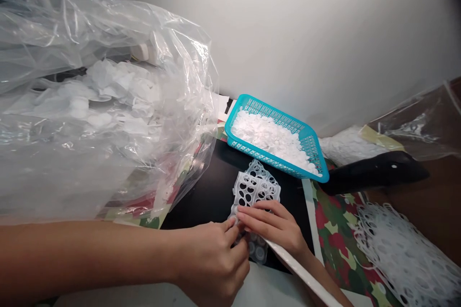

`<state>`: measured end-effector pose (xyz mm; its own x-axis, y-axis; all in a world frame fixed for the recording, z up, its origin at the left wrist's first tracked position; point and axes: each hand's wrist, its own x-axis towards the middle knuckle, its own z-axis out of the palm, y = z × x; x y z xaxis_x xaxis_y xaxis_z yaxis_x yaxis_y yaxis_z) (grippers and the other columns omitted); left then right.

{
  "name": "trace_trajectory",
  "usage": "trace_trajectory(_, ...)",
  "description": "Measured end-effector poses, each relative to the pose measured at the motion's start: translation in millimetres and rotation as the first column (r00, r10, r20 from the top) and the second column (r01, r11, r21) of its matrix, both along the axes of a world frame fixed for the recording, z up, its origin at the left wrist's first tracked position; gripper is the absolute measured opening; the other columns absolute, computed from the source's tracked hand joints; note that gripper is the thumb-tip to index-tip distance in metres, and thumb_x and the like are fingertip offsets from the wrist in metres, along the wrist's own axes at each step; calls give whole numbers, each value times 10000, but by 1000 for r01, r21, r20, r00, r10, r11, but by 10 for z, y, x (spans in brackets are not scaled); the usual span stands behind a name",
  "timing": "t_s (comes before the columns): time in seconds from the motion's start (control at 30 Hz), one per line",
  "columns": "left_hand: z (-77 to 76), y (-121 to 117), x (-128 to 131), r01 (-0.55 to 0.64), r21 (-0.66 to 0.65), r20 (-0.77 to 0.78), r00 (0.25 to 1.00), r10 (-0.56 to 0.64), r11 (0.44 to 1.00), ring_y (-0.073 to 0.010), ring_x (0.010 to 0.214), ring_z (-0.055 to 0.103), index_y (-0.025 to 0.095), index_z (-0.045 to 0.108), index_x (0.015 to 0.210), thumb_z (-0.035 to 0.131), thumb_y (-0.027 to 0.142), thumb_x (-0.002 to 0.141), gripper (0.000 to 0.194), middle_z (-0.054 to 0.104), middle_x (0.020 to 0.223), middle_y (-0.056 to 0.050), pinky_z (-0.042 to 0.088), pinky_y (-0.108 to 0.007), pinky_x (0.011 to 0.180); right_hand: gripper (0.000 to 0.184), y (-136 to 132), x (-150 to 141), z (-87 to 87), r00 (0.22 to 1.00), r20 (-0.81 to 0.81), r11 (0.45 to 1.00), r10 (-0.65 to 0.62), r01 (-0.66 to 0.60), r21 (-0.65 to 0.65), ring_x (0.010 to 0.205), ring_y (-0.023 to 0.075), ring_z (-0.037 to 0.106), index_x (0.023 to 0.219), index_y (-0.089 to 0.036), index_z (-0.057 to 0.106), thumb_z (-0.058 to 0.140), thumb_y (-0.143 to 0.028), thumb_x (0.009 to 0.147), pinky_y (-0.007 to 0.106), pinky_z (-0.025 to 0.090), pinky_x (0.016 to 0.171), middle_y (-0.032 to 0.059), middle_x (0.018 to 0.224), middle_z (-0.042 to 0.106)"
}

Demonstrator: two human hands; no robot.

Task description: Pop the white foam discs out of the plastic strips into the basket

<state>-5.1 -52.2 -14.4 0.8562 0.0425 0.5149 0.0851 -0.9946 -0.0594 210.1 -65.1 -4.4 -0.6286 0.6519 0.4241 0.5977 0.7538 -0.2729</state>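
A white plastic sheet with round holes point(256, 186) lies on a black mat point(209, 192). My left hand point(212, 261) is closed in a pinch at the sheet's near edge, where a few white discs still sit in it. My right hand point(275, 228) lies over the same edge with its fingers stretched and pressed on the sheet. Behind the sheet stands a teal basket point(317, 141) filled with small white discs point(270, 136).
A large clear plastic bag of white parts point(97, 100) fills the left. A pile of emptied white hole sheets point(399, 249) lies at the right. A black object point(374, 170) and another clear bag point(418, 124) sit behind it, against a white wall.
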Motion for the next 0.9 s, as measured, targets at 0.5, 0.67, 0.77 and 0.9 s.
trace_trajectory(0.5, -40, -6, -7, 34, -68, 1, 999, -34, 997, -346, 893, 686, 48, 705, 956, 457, 295, 767, 398, 701, 1025, -183, 567, -424, 729, 384, -10, -7, 78, 931, -313, 973, -187, 133, -187, 910, 183, 576, 1228, -271, 612, 507, -67, 920, 329, 511, 774, 34, 1112, 699)
trace_trajectory(0.67, -44, -22, -1, 22, -77, 30, 999, -20, 997, -341, 881, 690, 47, 711, 927, 460, 293, 759, 389, 710, 1015, -165, 576, -420, 731, 369, -13, 18, 90, 880, -403, 941, -252, 124, -316, 910, 183, 596, 1186, -281, 638, 497, -65, 922, 343, 492, 793, 32, 1075, 704)
trace_trajectory(0.77, -38, -23, -4, 18, -81, 31, 999, -15, 997, -341, 887, 690, 44, 709, 929, 462, 288, 754, 389, 709, 1019, -168, 579, -423, 739, 302, -17, 13, 53, 820, -455, 901, -348, 159, -404, 909, 189, 612, 1128, -282, 669, 493, -123, 942, 338, 497, 783, 33, 1049, 709)
trace_trajectory(0.9, -46, -28, -11, 18, -97, 1, 1000, -18, 995, -348, 910, 686, 34, 702, 962, 456, 284, 761, 404, 702, 1042, -183, 580, -433, 746, 262, -6, 0, 36, 749, -508, 875, -426, 197, -442, 904, 197, 626, 1083, -297, 688, 493, -181, 953, 332, 524, 764, 26, 1007, 721)
